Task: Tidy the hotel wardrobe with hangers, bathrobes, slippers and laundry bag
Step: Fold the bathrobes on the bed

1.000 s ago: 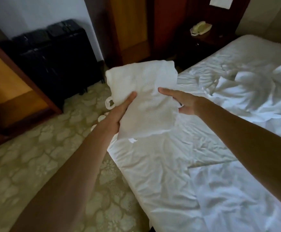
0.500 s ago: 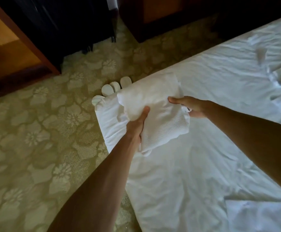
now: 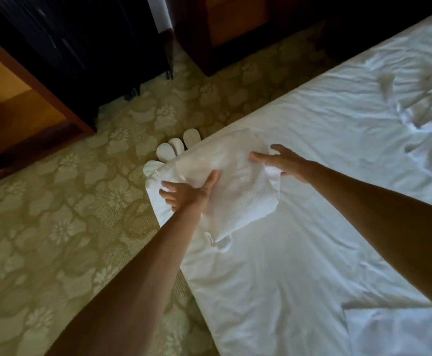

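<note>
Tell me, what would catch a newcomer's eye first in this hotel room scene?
First, the folded white waffle-weave bathrobe lying on the near corner of the white-sheeted bed, with the left hand and right hand spread at its two sides. Next, the white slippers clustered on the green floral carpet just beyond that bed corner. Behind them a dark slatted piece of furniture stands by the wall.

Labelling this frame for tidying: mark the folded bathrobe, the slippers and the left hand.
folded bathrobe (image 3: 238, 191): head view, on its ribbed top face.
slippers (image 3: 165, 151): head view, on one white slipper on the carpet by the bed corner.
left hand (image 3: 188, 192): head view, on the back of the hand.
</note>
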Demonstrator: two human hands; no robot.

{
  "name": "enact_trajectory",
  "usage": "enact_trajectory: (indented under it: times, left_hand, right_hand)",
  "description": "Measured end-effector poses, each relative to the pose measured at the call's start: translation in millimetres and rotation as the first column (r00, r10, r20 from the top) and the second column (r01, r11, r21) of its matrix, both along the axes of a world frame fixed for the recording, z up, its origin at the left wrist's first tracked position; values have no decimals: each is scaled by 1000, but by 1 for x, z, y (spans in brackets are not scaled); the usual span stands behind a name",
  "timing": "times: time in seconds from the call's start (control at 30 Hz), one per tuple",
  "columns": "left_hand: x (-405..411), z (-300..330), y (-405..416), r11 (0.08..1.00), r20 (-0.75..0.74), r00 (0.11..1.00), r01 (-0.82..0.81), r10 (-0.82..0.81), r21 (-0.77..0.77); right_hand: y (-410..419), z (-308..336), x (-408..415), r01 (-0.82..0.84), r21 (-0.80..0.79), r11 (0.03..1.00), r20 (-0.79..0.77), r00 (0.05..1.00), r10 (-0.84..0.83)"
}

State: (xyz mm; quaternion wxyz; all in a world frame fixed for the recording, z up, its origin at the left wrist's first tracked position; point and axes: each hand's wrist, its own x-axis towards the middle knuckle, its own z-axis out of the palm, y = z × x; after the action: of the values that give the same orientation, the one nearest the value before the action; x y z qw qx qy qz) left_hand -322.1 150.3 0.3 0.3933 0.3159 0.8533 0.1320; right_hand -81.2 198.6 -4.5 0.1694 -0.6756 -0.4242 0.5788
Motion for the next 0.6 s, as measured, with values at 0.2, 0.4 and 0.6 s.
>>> enact_trajectory:
  times: [0.2, 0.4, 0.6]
  left_hand:
    - [52, 42, 19, 891, -95, 966, 259, -240, 374]
    - [186, 56, 20, 707, -26, 808, 530, -588, 469]
    - [350, 33, -2, 531, 77, 554, 737, -829, 418]
  right_hand:
    - [-21, 47, 66, 97, 120, 988, 20, 995, -100]
    - [-85, 63, 184, 342, 156, 927, 57, 934, -354]
    - [-165, 52, 303, 611, 192, 768, 141, 757, -638]
